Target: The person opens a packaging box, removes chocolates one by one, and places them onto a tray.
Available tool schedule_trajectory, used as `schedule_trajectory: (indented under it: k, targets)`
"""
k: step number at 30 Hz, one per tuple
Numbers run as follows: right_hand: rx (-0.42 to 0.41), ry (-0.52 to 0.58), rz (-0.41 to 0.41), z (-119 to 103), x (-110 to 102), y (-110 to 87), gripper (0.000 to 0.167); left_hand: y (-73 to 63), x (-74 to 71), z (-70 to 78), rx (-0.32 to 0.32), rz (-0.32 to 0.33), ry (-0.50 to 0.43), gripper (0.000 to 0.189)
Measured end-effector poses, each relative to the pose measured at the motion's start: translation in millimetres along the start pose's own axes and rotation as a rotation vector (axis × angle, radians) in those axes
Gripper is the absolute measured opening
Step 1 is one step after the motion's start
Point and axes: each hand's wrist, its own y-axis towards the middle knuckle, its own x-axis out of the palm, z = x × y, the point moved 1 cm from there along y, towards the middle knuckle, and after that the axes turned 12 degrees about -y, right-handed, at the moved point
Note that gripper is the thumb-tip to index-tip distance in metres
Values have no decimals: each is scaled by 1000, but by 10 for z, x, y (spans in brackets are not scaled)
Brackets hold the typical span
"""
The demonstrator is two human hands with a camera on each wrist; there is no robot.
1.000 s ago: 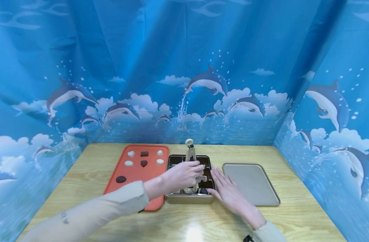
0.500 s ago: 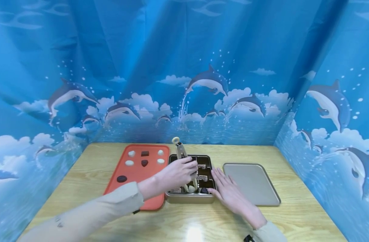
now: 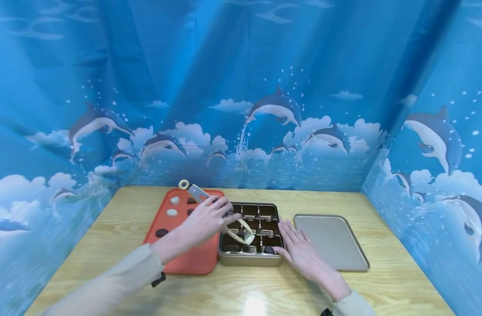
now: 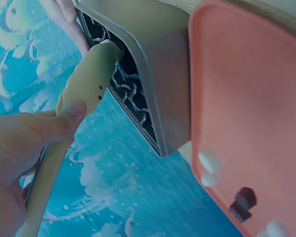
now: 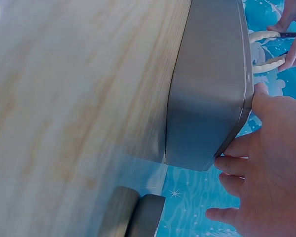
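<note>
In the head view my left hand [image 3: 205, 219] grips metal tongs [image 3: 197, 193] with cream tips and a ring at the end. A white chocolate piece [image 3: 249, 238] sits between the tips, over the front middle of a bronze tin [image 3: 249, 260] divided into dark compartments. In the left wrist view, the thumb presses the cream arm of the tongs [image 4: 86, 81]. My right hand [image 3: 302, 254] rests along the tin's right rim, fingers extended; the right wrist view shows its fingers [image 5: 234, 165] touching the tin's edge. A dark chocolate [image 3: 269, 249] lies in the front right compartment.
A red tray [image 3: 193, 256] left of the tin bears white pieces [image 3: 171, 212] and dark pieces [image 3: 161, 232]; the left arm covers part of it. A flat grey lid [image 3: 332, 241] lies right of the tin. A blue dolphin curtain [image 3: 225, 131] hangs behind the table.
My left hand has moved left, tilting the tongs from nearly upright to leaning left. The white chocolate has risen from the front middle compartment between the tips. My right hand has stayed in place.
</note>
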Motion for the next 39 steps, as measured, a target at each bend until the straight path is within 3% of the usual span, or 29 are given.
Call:
schedule_trajectory:
  k: [7, 13, 18, 24, 30, 34, 39]
  targets:
    - [3, -8, -2, 16, 10, -6, 73, -139, -9, -76, -83, 72, -101, 57]
    - [-1, -8, -1, 14, 6, -1, 74, -297, -50, -197, -138, 163, -111, 63]
    - [-2, -10, 4, 11, 5, -1, 73, -486, -98, -329, -206, 195, -111, 67]
    - [-2, -17, -2, 14, 16, -3, 74, -794, -118, -480, -323, 140, -99, 60]
    - [-4, -16, -12, 14, 27, -10, 74, -1092, -108, -567, -374, 35, -12, 61]
    - [-4, -19, -11, 12, 25, -5, 74, -1201, -94, -583, -375, -33, 66, 61]
    - [-3, -13, -4, 0, 20, 1, 74, -1234, -67, -559, -372, -102, 92, 46]
